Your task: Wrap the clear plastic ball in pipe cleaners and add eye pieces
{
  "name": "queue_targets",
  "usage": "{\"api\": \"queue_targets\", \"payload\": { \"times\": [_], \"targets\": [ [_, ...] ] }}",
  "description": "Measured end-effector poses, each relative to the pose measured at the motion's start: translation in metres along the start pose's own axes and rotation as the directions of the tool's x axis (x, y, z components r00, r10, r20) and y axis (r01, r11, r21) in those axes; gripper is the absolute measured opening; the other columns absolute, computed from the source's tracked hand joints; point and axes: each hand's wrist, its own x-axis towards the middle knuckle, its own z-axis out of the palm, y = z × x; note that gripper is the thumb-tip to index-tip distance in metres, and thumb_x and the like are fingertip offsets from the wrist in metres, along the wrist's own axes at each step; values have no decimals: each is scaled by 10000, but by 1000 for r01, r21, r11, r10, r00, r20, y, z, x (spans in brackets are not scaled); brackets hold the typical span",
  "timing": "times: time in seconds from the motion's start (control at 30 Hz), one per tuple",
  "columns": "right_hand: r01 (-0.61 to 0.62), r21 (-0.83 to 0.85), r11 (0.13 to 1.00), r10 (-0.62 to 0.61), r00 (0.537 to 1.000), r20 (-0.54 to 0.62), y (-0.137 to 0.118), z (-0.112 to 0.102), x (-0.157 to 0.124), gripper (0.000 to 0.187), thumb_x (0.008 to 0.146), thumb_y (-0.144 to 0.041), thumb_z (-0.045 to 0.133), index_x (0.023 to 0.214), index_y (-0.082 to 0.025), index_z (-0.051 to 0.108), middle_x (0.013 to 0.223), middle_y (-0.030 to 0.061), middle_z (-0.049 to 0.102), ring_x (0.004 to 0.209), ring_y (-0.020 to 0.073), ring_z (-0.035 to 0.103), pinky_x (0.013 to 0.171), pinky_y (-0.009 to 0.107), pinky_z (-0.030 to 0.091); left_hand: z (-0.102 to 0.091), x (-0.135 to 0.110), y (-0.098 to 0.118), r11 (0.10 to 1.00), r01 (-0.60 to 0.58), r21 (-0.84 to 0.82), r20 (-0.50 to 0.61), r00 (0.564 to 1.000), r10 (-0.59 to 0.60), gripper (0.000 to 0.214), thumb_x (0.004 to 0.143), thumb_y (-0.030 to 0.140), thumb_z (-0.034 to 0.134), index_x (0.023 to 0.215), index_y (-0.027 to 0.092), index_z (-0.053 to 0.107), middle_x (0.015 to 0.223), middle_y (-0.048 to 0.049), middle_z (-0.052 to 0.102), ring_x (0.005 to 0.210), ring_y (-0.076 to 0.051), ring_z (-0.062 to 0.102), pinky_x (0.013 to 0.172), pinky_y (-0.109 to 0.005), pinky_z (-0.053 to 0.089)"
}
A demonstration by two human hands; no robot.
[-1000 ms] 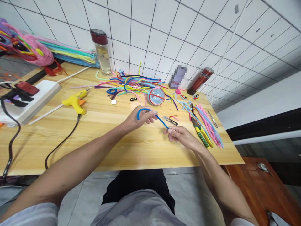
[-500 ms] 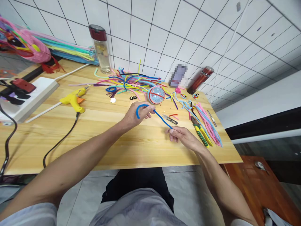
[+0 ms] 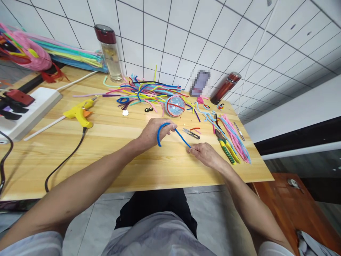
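Note:
Both of my hands grip one blue pipe cleaner (image 3: 181, 137) above the wooden table (image 3: 112, 153). My left hand (image 3: 154, 131) is closed on its curled end, which loops round my fingers. My right hand (image 3: 204, 153) pinches the straight end lower down and to the right. Small snips (image 3: 191, 133) lie just beyond the pipe cleaner. A clear ball with red bands (image 3: 175, 105) sits farther back, in front of a heap of coloured pipe cleaners (image 3: 144, 92).
A yellow glue gun (image 3: 79, 113) with a black cord lies at the left, near a white power strip (image 3: 29, 110). Yellow-green pliers (image 3: 226, 151) and pink and blue pipe cleaners (image 3: 236, 138) lie at the right. Two bottles (image 3: 109, 53) stand by the tiled wall.
The blue loop at my left hand has curled lower round the fingers. My right hand has shifted slightly left and turned palm down. The view has drifted a little.

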Motion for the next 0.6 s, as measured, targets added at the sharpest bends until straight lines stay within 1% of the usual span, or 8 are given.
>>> {"api": "queue_targets", "payload": {
  "times": [0.13, 0.23, 0.3, 0.37, 0.5, 0.6],
  "targets": [
    [16, -13, 1000, -16, 1000, -21, -1, -5, 0, 383, 980, -406, 518, 683, -224, 675, 596, 20, 620, 582, 171, 529, 622, 296, 346, -1, -1, 4, 998, -58, 35, -17, 998, 59, 311, 951, 406, 608, 786, 190, 759, 706, -1, 750, 655, -136, 692, 702, -223, 537],
    [66, 40, 997, -65, 997, -30, -4, -7, -4, 409, 1003, -437, 495, 676, -233, 630, 548, -8, 558, 553, 158, 497, 607, 287, 333, -1, -1, 4, 998, -52, 19, -30, 998, 52, 297, 959, 395, 610, 804, 190, 758, 698, 4, 745, 651, -132, 687, 690, -216, 528],
    [88, 93, 992, -86, 996, -32, -5, -7, -6, 407, 1015, -454, 475, 719, -233, 644, 528, -23, 536, 550, 159, 503, 613, 284, 348, -1, -1, 3, 999, -42, 11, -33, 999, 42, 284, 957, 384, 617, 815, 185, 761, 687, 4, 740, 641, -130, 681, 678, -213, 521],
    [76, 109, 991, -72, 997, -36, -5, -6, -7, 410, 1018, -448, 463, 726, -229, 650, 514, -25, 527, 548, 161, 506, 616, 288, 353, 0, -1, 3, 999, -52, 15, -25, 998, 52, 287, 959, 384, 616, 816, 183, 764, 690, 1, 742, 643, -131, 683, 680, -215, 520],
    [25, 89, 996, -18, 996, -82, -1, -2, -4, 403, 994, -424, 486, 666, -226, 610, 518, -20, 528, 556, 156, 500, 615, 292, 349, 1, -3, 6, 991, -125, 56, -5, 992, 125, 291, 963, 388, 605, 815, 194, 762, 736, -2, 762, 678, -136, 699, 730, -224, 536],
    [39, 212, 977, -29, 998, -49, 5, 0, -3, 397, 995, -454, 486, 722, -212, 642, 572, -18, 573, 578, 144, 529, 621, 281, 393, -1, -3, 6, 992, -110, 60, -47, 992, 113, 284, 965, 392, 609, 838, 192, 766, 720, 2, 755, 666, -134, 693, 721, -220, 537]
  ]
}}
